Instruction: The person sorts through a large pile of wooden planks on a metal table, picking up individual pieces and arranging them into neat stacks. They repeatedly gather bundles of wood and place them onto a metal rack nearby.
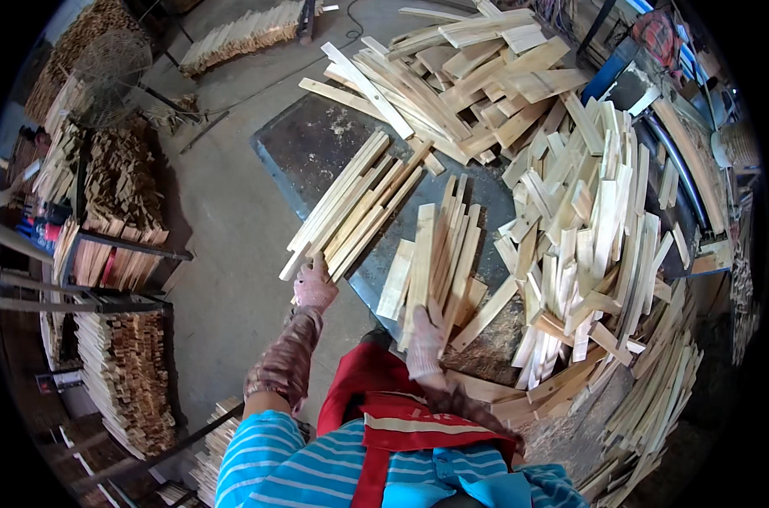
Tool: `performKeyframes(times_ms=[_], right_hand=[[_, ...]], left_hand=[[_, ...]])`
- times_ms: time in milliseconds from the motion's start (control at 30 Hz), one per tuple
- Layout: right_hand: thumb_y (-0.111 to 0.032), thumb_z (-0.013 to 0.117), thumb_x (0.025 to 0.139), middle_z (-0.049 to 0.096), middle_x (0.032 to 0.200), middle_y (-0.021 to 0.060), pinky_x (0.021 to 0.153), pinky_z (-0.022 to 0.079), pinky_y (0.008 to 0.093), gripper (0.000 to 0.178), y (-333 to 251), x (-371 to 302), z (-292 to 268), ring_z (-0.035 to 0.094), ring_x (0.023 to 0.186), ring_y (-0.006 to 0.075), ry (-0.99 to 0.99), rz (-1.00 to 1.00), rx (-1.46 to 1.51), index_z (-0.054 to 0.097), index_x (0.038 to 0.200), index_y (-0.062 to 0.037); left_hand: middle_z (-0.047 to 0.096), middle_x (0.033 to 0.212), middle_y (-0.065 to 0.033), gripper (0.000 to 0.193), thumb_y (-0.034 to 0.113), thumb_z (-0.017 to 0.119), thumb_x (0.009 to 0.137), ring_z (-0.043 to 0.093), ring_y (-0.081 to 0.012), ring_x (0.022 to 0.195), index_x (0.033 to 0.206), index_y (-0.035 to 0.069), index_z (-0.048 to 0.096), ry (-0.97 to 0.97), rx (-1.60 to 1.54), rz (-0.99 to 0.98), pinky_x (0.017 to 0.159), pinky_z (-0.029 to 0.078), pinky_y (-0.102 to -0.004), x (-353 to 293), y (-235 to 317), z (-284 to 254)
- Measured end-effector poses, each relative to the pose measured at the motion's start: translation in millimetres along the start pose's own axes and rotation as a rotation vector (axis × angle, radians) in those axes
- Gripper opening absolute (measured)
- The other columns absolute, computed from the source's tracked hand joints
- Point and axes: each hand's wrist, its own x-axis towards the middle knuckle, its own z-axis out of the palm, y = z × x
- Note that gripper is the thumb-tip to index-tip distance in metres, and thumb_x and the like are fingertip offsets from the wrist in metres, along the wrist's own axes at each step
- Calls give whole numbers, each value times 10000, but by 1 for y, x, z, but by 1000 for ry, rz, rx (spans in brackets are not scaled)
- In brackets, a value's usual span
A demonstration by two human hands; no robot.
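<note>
1. Left hand [315, 286] — gloved, it rests on the near end of the left bundle of slats [351, 207]. The fingers curl onto the slat ends, though I cannot tell whether they fully clasp them. The bundle's long axis runs from this hand away to the far right, so the wood lies straight ahead of the fingers.
2. Right hand [424, 343] — also gloved, it lies flat with fingers spread on the near end of the middle bundle of slats [439, 254]. It presses rather than grips. This bundle points almost straight away, tilted slightly right.
3. Each hand is nearest its own bundle; the two bundles lie near each other but apart.
4. Both sit on a dark metal table [317, 144], dusty, with a loose heap of offcuts [579, 237] crowding its right side and more boards [461, 76] at the far end.
5. Room: concrete floor [224, 229] to the left, stacked wood on racks [118, 254] beyond it, a fan [109, 76] at far left.
</note>
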Motion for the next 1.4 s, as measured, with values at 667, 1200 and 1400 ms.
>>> performKeyframes(times_ms=[667,1200,1400], right_hand=[[-717,700,771,545,1373,297,987,503,492,1063,115,127,171,587,1214,451,-1,96,-938,319,1579,-142],[-636,710,764,504,1359,281,997,497,496,1016,95,69,170,559,1242,445,-293,258,-1154,340,1582,-161],[-557,704,791,553,1264,244,956,509,485,960,102,43,161,615,1142,404,-337,196,-1012,331,1572,-143]], left_hand=[[621,1230,-232,714,451,754,806,576,-415,1184,1362,68,523,-108,-139,-71,1000,465,-497,133,-4,-42],[599,1233,-211,934,436,884,659,587,-391,1163,1394,-3,511,-10,-202,-453,994,482,-462,39,-71,-42],[616,1191,-198,880,375,891,672,606,-376,1130,1367,-26,530,72,-297,-403,978,489,-462,23,-102,-34]])
